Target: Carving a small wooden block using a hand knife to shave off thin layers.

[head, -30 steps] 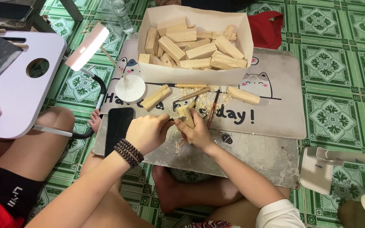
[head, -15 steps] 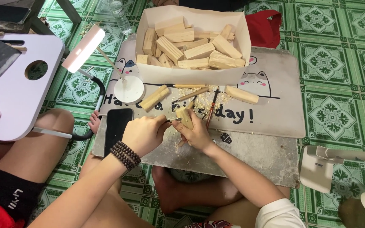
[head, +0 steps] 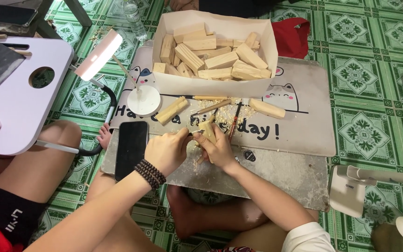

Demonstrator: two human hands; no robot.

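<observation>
Hands together at the middle of the surface (head: 276, 172): right hand (head: 218, 149) clamped on a small wood block (head: 207, 131), left hand (head: 166, 150) gripping a thin carving tool (head: 193, 133), tip against the block's left side. Two loose blocks lie beyond, one (head: 172, 110) left, one (head: 267, 108) right. One box (head: 211, 86) of blocks behind. One phone (head: 131, 148) just left.

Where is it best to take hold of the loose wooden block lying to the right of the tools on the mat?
Grip the wooden block across its long sides near the middle, coming from above. It lies flat and slightly slanted on the mat, with free space around it.
</observation>
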